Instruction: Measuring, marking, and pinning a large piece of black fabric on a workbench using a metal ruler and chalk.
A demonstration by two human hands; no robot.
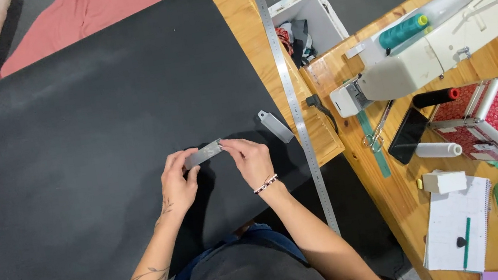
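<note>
A large sheet of black material (pixel 77 133) covers the wooden table (pixel 240 16). Over its near right part, my left hand (pixel 176 184) and my right hand (pixel 250 159) hold a small flat grey strip (pixel 204 154) between them, one at each end. A second grey strip (pixel 276 125) lies on the black sheet just right of my right hand. A long steel ruler (pixel 292 100) runs along the table's right edge.
A white sewing machine (pixel 439 46) with a teal thread spool (pixel 402 31) stands on a second wooden table to the right. There too are a red case (pixel 489 120), a phone (pixel 407 135), scissors (pixel 374 134), a notebook (pixel 456 227) and a white bin (pixel 310 22).
</note>
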